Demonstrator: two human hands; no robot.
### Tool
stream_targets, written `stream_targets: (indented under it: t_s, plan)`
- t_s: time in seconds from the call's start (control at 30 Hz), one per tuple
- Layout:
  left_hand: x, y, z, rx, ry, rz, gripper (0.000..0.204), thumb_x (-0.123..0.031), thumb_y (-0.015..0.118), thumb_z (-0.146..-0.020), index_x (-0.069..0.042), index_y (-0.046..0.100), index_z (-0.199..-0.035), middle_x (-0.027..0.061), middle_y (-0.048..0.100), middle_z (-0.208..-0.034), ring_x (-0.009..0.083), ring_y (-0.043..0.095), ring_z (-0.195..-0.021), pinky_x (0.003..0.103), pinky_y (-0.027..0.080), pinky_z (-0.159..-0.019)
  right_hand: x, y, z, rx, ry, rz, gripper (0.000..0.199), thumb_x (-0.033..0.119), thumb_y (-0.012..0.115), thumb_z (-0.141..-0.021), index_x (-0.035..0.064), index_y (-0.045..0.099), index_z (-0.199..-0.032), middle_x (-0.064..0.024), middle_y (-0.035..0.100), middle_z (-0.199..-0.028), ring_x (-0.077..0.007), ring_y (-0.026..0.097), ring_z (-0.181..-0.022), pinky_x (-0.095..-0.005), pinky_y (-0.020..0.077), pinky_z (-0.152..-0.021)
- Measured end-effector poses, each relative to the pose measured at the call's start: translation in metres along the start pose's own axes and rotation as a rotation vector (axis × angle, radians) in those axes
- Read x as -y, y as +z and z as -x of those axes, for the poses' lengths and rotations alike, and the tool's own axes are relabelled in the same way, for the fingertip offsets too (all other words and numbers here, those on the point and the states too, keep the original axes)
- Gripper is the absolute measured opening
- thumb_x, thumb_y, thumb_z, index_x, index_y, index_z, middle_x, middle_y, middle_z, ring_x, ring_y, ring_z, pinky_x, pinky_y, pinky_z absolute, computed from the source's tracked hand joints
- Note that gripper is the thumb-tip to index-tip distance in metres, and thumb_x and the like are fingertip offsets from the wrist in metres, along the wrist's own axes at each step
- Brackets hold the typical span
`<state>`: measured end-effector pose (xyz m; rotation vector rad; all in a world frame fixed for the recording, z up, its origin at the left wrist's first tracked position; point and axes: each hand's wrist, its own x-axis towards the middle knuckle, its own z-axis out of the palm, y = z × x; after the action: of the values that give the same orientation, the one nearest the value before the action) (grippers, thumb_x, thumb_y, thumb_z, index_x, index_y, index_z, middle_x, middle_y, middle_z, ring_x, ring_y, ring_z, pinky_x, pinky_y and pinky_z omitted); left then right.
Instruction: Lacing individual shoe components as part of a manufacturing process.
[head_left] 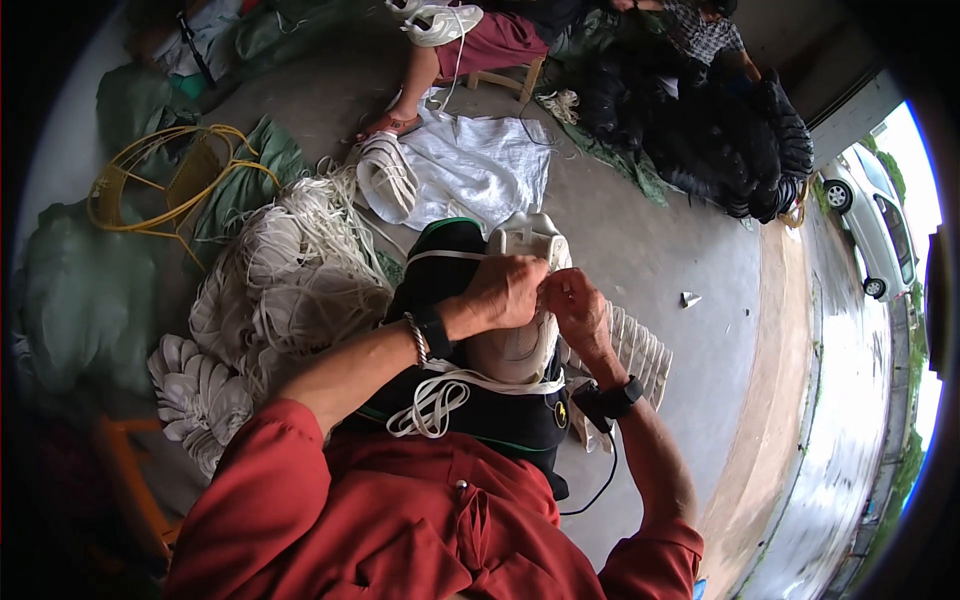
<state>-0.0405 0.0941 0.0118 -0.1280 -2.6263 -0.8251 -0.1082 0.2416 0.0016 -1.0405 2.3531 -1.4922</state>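
Hands meet over a white shoe (pixel 520 345) on our lap: left hand (pixel 505 290) and right hand (pixel 575 305) pinch its lace. Loose lace (pixel 430 405) hangs below the shoe; lacing looks unfinished.

Soft daylight enters from three o'clock, where the wet grey concrete pavement (pixel 850 400) glares. Nine o'clock falls into dim shadow. Fisheye bending and black vignette ring the rim; centre is sharp.

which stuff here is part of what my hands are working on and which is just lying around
In hand:
left hand and right hand on the white shoe
loose white lace on the lap

Lying about:
pile of white laces
yellow wire frame
white cloth
black heap
grey car
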Motion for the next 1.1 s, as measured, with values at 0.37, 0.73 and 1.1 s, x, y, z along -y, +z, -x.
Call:
stream_targets:
  t_s: [0.37,0.73,1.1]
  plan:
    - [0.022,-0.034,0.009,0.44,-0.532,0.953,0.012,-0.006,0.053,-0.078,0.001,0.056,-0.088,-0.0024,0.05,-0.061,0.0047,0.045,-0.048,0.019,0.033,-0.041,0.015,0.001,-0.001,0.055,-0.213,0.107,0.009,0.0,0.057,-0.076,-0.0001,0.057,-0.086,-0.01,0.058,-0.076,-0.0201,0.057,-0.063,-0.0288,0.0463,-0.056]
    - [0.055,-0.046,0.028,0.21,-0.684,0.632,0.022,-0.02,0.051,-0.088,-0.001,0.052,-0.076,0.0009,0.046,-0.05,0.0081,0.043,-0.033,0.022,0.03,-0.029,-0.007,-0.015,-0.01,0.125,0.034,-0.001,0.009,0.004,0.053,-0.079,-0.0007,0.056,-0.086,-0.0108,0.06,-0.077,-0.018,0.058,-0.069,-0.0297,0.048,-0.064]
    - [0.062,-0.058,0.056,0.025,-0.799,0.856,0.028,-0.03,0.052,-0.089,-0.002,0.055,-0.089,0.0001,0.049,-0.05,0.0076,0.047,-0.036,0.019,0.032,-0.031,-0.016,-0.026,-0.012,0.047,0.241,-0.522,0.017,0.003,0.046,-0.082,-0.0012,0.056,-0.096,-0.0045,0.059,-0.079,-0.0111,0.054,-0.069,-0.0242,0.0453,-0.063]
